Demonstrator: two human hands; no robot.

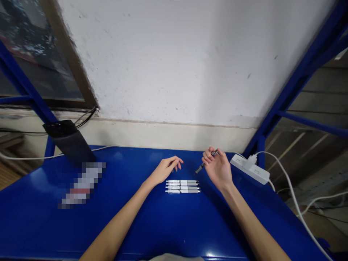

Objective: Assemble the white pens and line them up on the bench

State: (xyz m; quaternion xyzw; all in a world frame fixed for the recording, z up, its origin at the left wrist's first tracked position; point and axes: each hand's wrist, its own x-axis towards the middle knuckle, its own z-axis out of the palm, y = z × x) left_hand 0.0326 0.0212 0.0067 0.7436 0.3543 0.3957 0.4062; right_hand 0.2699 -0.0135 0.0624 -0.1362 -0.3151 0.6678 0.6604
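Right hand, right of centre in the frame, raised just above the blue surface, fingers curled shut around a dark pen that slants down toward the left, tip near the surface. Left hand at centre, palm down, fingers loosely bent and holding nothing, resting just above a row of four white pens. White pens lying side by side, parallel, tips pointing right, just below centre. White power strip with a plugged-in charger at the right edge of the surface, cable trailing toward the lower right. Black pouch standing at upper left. Blurred patch left of centre, contents impossible to tell.
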